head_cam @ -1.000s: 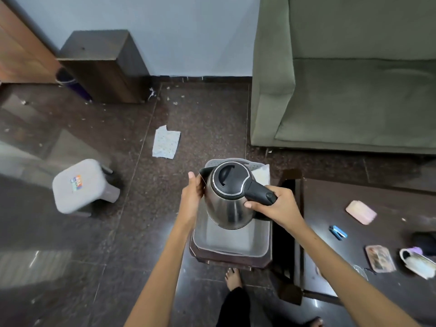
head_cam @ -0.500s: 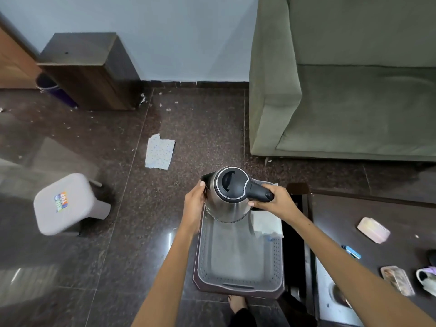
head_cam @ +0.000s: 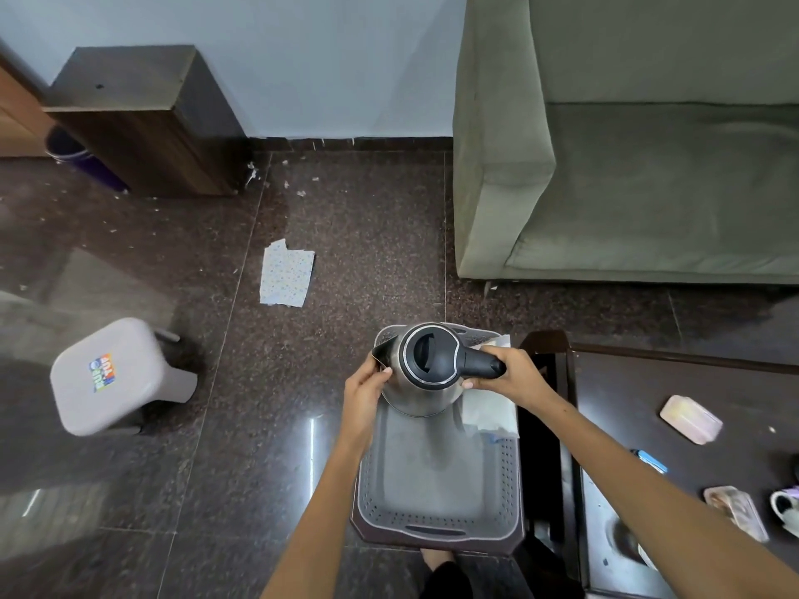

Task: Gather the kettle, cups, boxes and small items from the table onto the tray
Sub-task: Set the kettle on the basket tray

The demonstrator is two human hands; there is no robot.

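Stool point(head_cam: 116, 376) left of tray point(head_cam: 436, 508) has colourful sticker, text unreadable. Both forearms reach forward over the tray. Right hand point(head_cam: 512, 376) wrapped round black handle of steel kettle point(head_cam: 426, 369); left hand point(head_cam: 365, 389) cups the spout side, thumb on the body. Kettle at tray's far end, beside white paper point(head_cam: 490, 410). Pink box point(head_cam: 690, 419), blue item point(head_cam: 650, 460), cup point(head_cam: 784, 510) on table point(head_cam: 691, 382) right of tray.

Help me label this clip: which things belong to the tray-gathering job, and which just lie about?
Job: kettle, held by both hands; tray; pink box, blue item, cup on the table.

Lying about: stool, floor paper, sofa.
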